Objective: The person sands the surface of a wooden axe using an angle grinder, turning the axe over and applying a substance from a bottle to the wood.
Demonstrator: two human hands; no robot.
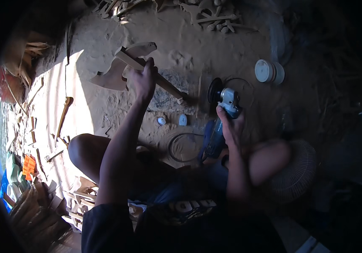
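The left hand (142,82) is holding the wood (168,86), its fingers wrapping the bar, which is sticking out on both sides of them above the floor (231,46). The right hand (234,126) is gripping the grinder (230,98), its fingers curling around the body; the disc (214,90) is sitting beyond them, apart from the wood.

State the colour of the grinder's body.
The grinder's body is teal-blue, showing best in the head view.

Left grip (143,81) clenched, arm (124,137) extended; right grip (233,127) curled.
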